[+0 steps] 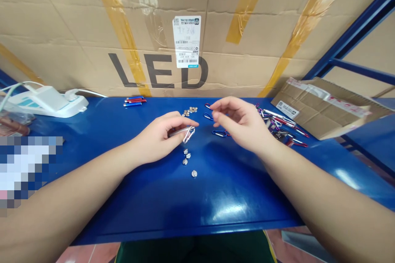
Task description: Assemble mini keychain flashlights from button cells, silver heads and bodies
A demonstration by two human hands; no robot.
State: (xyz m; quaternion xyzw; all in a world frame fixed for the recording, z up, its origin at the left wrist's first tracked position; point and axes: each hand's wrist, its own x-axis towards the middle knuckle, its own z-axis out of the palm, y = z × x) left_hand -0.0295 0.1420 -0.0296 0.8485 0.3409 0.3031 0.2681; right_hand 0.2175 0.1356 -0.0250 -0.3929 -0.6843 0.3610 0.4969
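The left hand (160,137) is resting on the blue table (216,197) and is pinching a small silver tube with a clip (188,134) between the thumb and the fingers. The clip end is pointing toward the right hand (243,125). The right hand is hovering just beside it, above the table, with the thumb and first finger drawn close together. I cannot tell if something tiny is sitting between them.

Just below the tube, three little silver caps (187,156) are lying loose on the table. A small heap of button batteries (189,111) is lying behind the hands, and two blue clips (219,133) are lying under the right hand. A pile of finished-looking clips and tubes (282,127) is lying further right, near a flat carton (321,111). Some red and blue tubes (135,101) are lying at the back, under the big cardboard box (154,28).

To my judgement, the left hand is doing well to keep the tube low and steady, with its open end turned to the right hand. The small parts are round and smooth, so a light, exact pinch is probably working better than force.
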